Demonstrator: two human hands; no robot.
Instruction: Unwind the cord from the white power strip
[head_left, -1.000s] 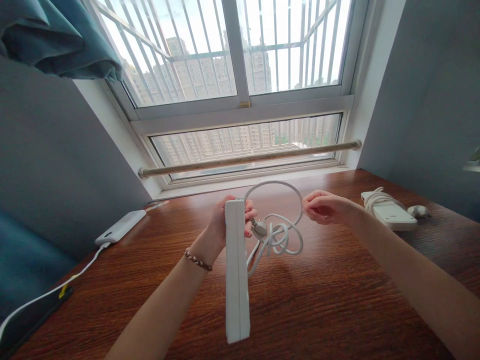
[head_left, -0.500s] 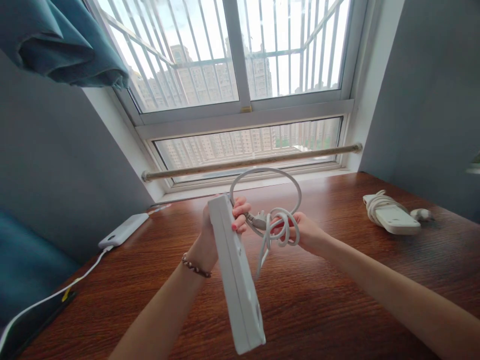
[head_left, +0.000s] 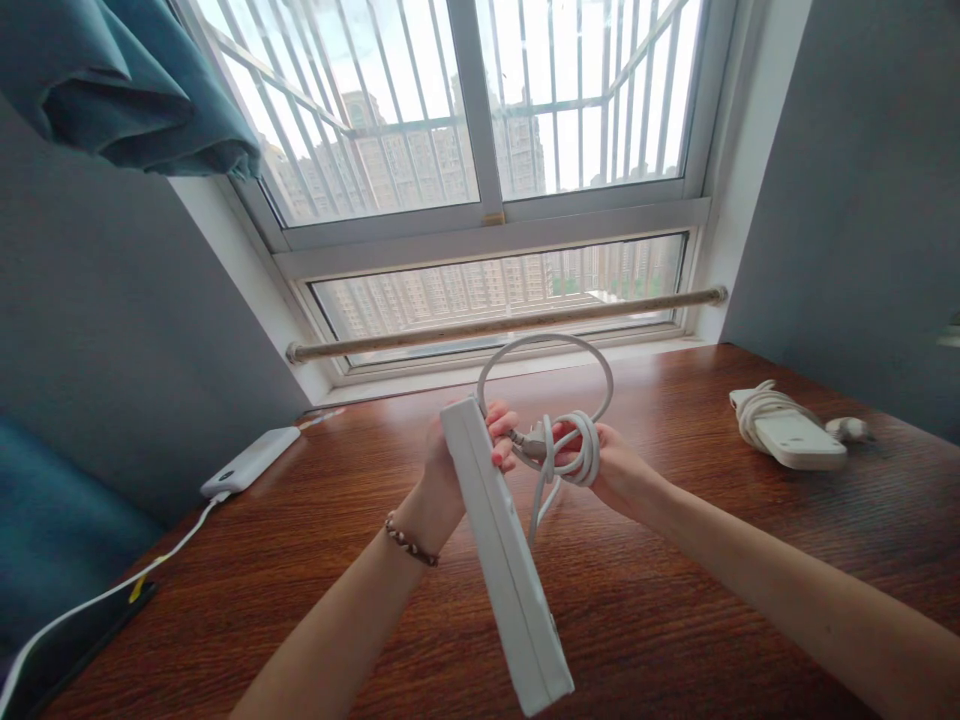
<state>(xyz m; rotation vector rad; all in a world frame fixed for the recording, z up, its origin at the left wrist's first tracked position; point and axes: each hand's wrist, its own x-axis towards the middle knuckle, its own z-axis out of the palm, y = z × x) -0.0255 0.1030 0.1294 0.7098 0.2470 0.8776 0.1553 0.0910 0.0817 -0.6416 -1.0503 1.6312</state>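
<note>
A long white power strip [head_left: 504,555] is held up over the table, its narrow side facing me. My left hand [head_left: 442,465] is closed around its far end, fingers curling over the right side. From that end the white cord [head_left: 546,340] rises in a wide loop and comes down to a coiled bundle [head_left: 581,450]. My right hand [head_left: 615,465] is closed on this bundle, its fingertips partly hidden behind the coils. The cord's plug [head_left: 531,441] sits between both hands, close to the left fingertips.
On the right of the wooden table [head_left: 645,610] lies another white power strip [head_left: 795,435] with its cord wound round it and its plug [head_left: 847,430] beside it. At the left is a white power bank [head_left: 251,462] with a cable [head_left: 105,595]. A window [head_left: 495,270] stands behind.
The power strip and my left hand have shifted a little right, and the strip slants more. The coils in my right hand are bunched more tightly.
</note>
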